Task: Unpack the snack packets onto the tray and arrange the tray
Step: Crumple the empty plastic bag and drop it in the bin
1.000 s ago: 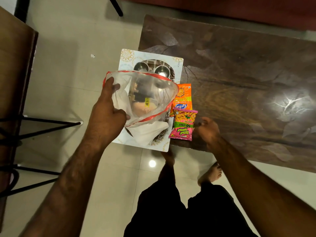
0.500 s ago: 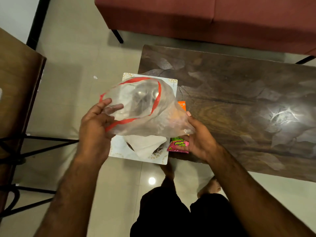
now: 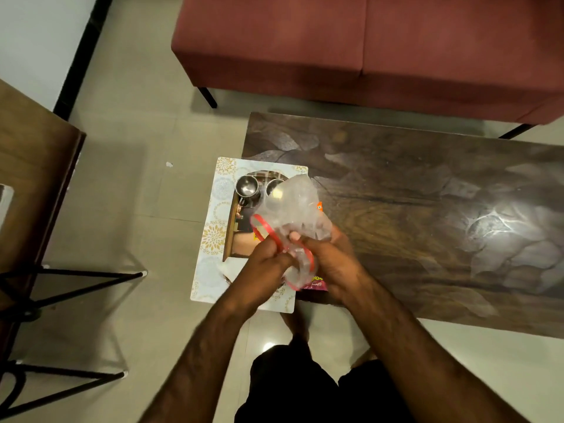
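Note:
A clear plastic bag (image 3: 294, 209) with a red rim is crumpled between both hands above the tray. My left hand (image 3: 264, 264) and my right hand (image 3: 331, 261) both grip its lower part, held close together. The white patterned tray (image 3: 213, 236) overhangs the left end of the dark table and holds two steel cups (image 3: 247, 186). Snack packets lie on the table just right of the tray, mostly hidden by my hands: a pink packet (image 3: 316, 283) shows below my right hand and an orange packet corner (image 3: 319, 206) beside the bag.
The dark wooden table (image 3: 427, 215) stretches to the right. A maroon sofa (image 3: 366, 47) stands behind it. A wooden piece of furniture with black metal legs (image 3: 36, 184) is at the left, with tiled floor between.
My right hand left the packets on the table and took hold of the bag. Both hands came together and scrunched the open bag into a smaller bundle.

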